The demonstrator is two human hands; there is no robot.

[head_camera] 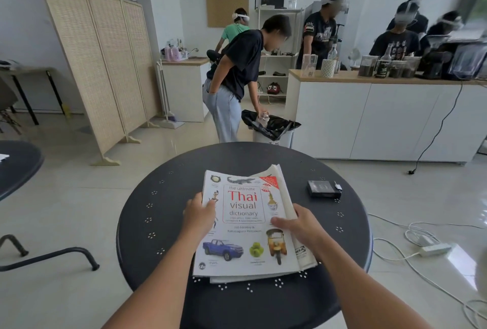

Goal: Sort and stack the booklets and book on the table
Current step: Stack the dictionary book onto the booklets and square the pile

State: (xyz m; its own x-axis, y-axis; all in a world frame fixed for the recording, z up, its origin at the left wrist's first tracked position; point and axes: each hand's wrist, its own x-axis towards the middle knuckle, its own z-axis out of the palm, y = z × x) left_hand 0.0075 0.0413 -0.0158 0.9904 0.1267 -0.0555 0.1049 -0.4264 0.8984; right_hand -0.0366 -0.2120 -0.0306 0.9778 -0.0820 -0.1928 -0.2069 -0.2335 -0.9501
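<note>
A white book (243,225) titled "Thai visual dictionary" lies face up on top of a pile of white booklets (303,252), in the middle of a round black table (147,223). The booklets' edges stick out along the right side and beneath the front edge. My left hand (199,214) grips the book's left edge, thumb on the cover. My right hand (300,224) clasps the right edge of the book and booklets together, thumb across the cover.
A small black box (322,189) lies at the table's right rear. Behind the table stand a bin with a black bag (271,125), a person bending over it, and a white counter (382,117). Cables and a power strip (434,248) cross the floor on the right.
</note>
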